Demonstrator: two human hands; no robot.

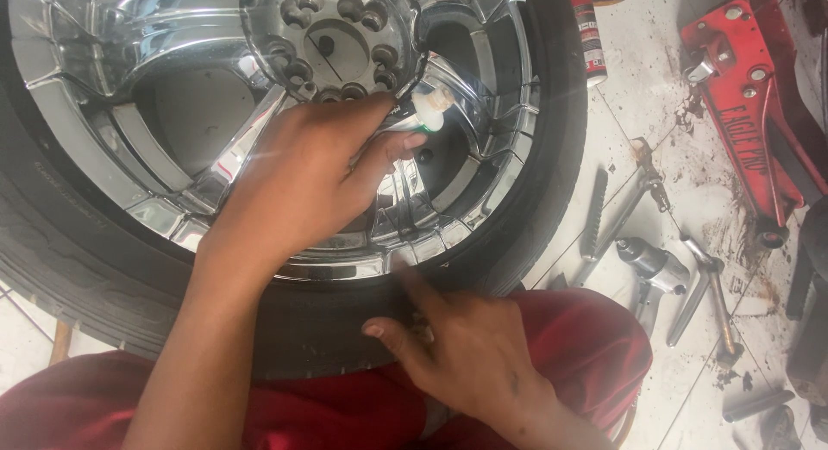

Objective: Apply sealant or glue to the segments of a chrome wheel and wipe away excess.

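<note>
Fingers (405,144) of our left hand (302,183) are pinched around a small white-and-green tube (424,112), its capped nozzle pointing toward one o'clock, right against the chrome wheel (155,114) just below the hub. That tube sits at about five o'clock from the ring of lug holes (332,36), over a polished spoke. Down at six o'clock, our right hand (466,355) rests on the black tyre (103,269), index finger blurred and stretched up toward the rim edge, the other fingers loosely curled and gripping nothing that we can make out. The wheel lies across our lap, red trousers (586,346) beneath it.

We judge this as the stage where the tube is being brought to the spot on the tyre by the rim. Its cap looks on, so the next move would call for opening it, then a steady squeeze at the place the right finger marks.

Off at three o'clock on the tiled floor (638,96) lie a red jack (742,114), a metal air tool (651,265) and a cross wrench (711,286), well apart from both hands.
</note>
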